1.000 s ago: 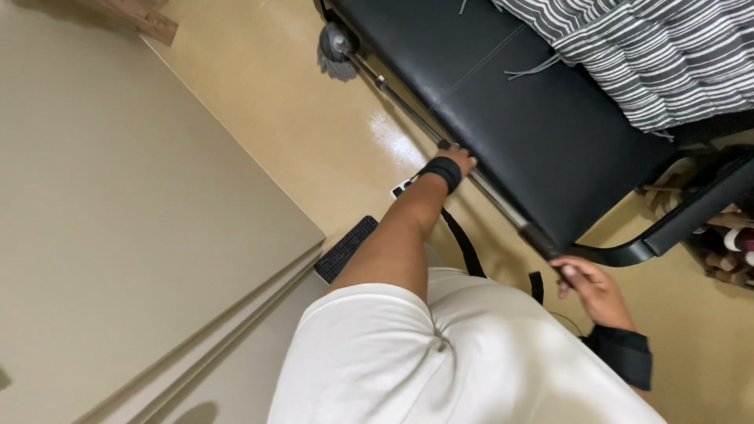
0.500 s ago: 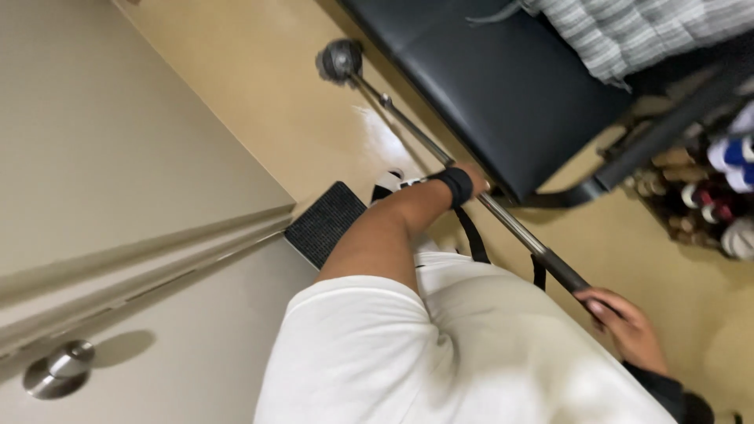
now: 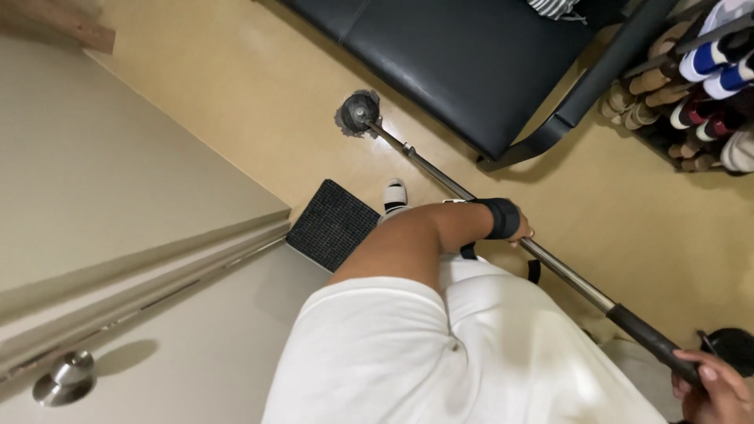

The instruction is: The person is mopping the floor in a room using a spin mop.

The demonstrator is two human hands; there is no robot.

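Head view: left hand [image 3: 518,229] and right hand [image 3: 711,385] both closed around the mop [image 3: 503,232], a stiff, light-looking pole running from lower right to its head at upper centre on the floor [image 3: 236,102].

Lighting: bright, even indoor light from overhead; colours warm and yellowish. Glare: pale sheen on the glossy floor [image 3: 236,102] beside the mop head [image 3: 357,114]; soft highlights along the metal mop pole [image 3: 471,196] and on the black bench seat [image 3: 463,55]. Shadows: soft-edged, short; a dark one under the bench, a grey oval beside the round door stop [image 3: 67,373]. Exposure: white shirt [image 3: 408,353] near blown out, few folds readable. Sharpness: centre fairly crisp; right hand [image 3: 715,389] at the corner slightly soft. Distortion: wide-angle tilt, lines of the door [image 3: 118,196] lean and stretch toward the edges
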